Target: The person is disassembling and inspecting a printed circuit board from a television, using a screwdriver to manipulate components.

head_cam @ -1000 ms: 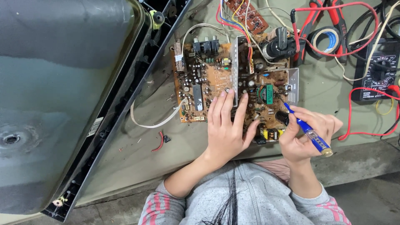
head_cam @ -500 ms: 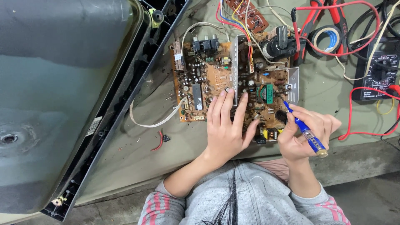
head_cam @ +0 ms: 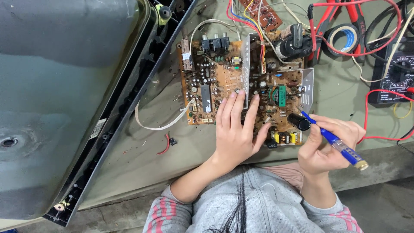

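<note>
A brown circuit board (head_cam: 215, 73) crowded with components lies on the green-grey table. My left hand (head_cam: 236, 131) rests flat on its near edge, fingers together and pointing away from me, holding nothing. My right hand (head_cam: 325, 144) grips a blue screwdriver (head_cam: 334, 140) like a pen; its tip points up-left at the board's right side, close to a black cylindrical capacitor (head_cam: 298, 121). A green-wrapped transformer (head_cam: 279, 95) sits just beyond my fingertips. A metal heat sink (head_cam: 248, 64) stands upright across the middle of the board.
A large grey television tube in a dark frame (head_cam: 64, 99) fills the left. A white cable (head_cam: 159, 126) loops from the board. A roll of tape (head_cam: 343, 39), red and black leads (head_cam: 379, 47), a black multimeter (head_cam: 396, 73) and a small board (head_cam: 263, 15) lie at the back right.
My left hand has crept slightly further onto the board. The screwdriver tip has stayed by the capacitor. Little else differs.
</note>
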